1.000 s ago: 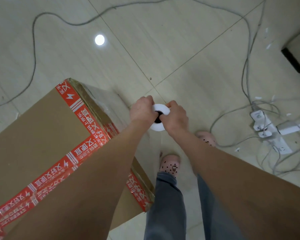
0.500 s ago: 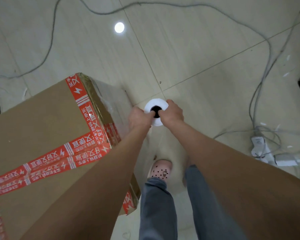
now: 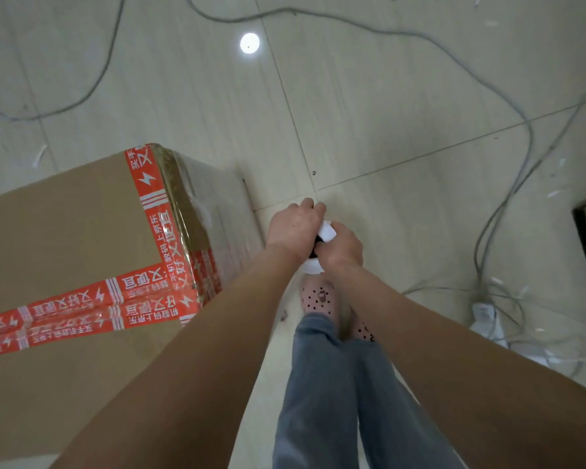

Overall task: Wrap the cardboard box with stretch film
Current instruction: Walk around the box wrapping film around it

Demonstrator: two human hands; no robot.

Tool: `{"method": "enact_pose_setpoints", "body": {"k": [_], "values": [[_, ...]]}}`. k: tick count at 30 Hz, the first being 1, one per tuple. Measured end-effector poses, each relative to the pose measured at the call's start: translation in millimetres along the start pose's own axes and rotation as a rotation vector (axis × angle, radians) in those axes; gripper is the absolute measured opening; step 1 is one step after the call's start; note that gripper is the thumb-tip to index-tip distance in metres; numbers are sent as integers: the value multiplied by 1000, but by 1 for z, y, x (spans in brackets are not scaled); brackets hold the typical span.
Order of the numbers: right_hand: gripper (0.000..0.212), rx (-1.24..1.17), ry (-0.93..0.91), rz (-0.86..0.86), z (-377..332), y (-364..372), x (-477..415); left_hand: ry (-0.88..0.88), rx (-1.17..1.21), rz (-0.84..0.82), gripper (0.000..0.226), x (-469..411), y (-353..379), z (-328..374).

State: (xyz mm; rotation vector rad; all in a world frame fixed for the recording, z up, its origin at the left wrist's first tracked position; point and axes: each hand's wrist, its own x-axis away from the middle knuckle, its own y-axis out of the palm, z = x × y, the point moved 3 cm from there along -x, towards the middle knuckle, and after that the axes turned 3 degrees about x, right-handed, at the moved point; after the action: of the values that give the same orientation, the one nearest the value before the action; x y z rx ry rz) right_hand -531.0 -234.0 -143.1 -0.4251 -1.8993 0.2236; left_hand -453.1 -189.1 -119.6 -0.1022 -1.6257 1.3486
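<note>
The left hand and right hand clasp the white stretch-film roll, at three o'clock from the brown cardboard box sealed with red printed tape.

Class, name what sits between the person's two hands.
The white film roll, gripped between the left hand and right hand, seen in the head view.

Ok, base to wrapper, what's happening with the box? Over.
Both gripping the film roll: left hand, right hand. Film shows on the cardboard box side. Loose cables right of the feet.
</note>
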Motion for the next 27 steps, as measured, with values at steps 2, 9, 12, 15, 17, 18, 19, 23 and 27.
{"method": "enact_pose_setpoints", "body": {"k": [2,9,12,15,17,18,19,23,27], "values": [[8,24,-22,22,-2,-5,-4,0,31,-13,21,-5,-2,-2],[20,122,-95,111,-41,-15,-6,-184,274,8,20,-23,-13,-36],[35,121,-135,148,-62,-13,-11,-328,424,53,18,-29,-17,-58],[49,57,-212,175,-85,-4,-15,-527,608,106,19,-30,-15,-81],[58,11,-157,129,-96,3,-19,-681,830,147,30,-28,-11,-91],[60,-21,-100,88,-99,6,-21,-733,930,162,36,-26,-10,-94],[59,-64,-53,55,-103,10,-24,-755,991,158,39,-26,-11,-96],[52,-128,-36,76,-119,6,-31,-650,881,13,42,-35,-21,-95],[48,-87,-26,66,-124,-7,-40,-487,670,30,31,-50,-45,-93]]}}
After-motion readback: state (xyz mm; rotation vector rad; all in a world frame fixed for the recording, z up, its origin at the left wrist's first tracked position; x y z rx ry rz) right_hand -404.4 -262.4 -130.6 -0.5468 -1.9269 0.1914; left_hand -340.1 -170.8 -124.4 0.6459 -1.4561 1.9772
